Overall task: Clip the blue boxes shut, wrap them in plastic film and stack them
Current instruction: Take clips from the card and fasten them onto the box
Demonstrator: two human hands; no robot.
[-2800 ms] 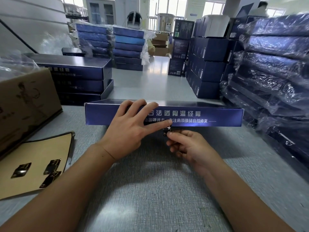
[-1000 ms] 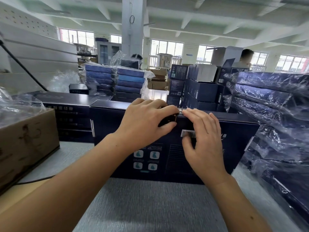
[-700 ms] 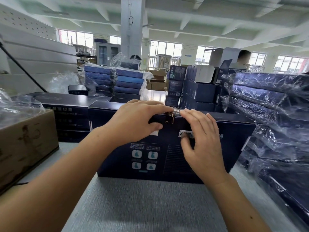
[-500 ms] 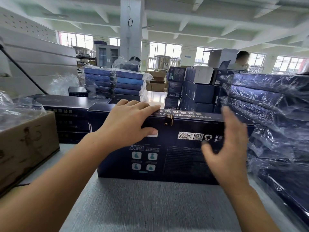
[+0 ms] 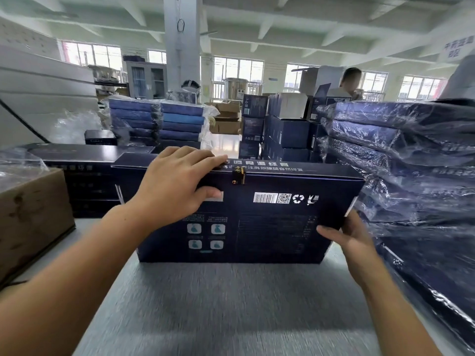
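The right hand (image 5: 352,240) has dropped to the right end of the blue box (image 5: 270,227), fingers curled round its corner. The left hand (image 5: 174,186) stays bent over the top edge, thumb on the front. The flat, smooth box stands upright on the grey table (image 5: 231,304), with a small shiny clip (image 5: 239,175) on top. Crinkly wrapped boxes (image 5: 411,150) sit just beside it.

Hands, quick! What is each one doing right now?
Left hand: gripping the top edge of the blue box.
Right hand: holding that box's right end.
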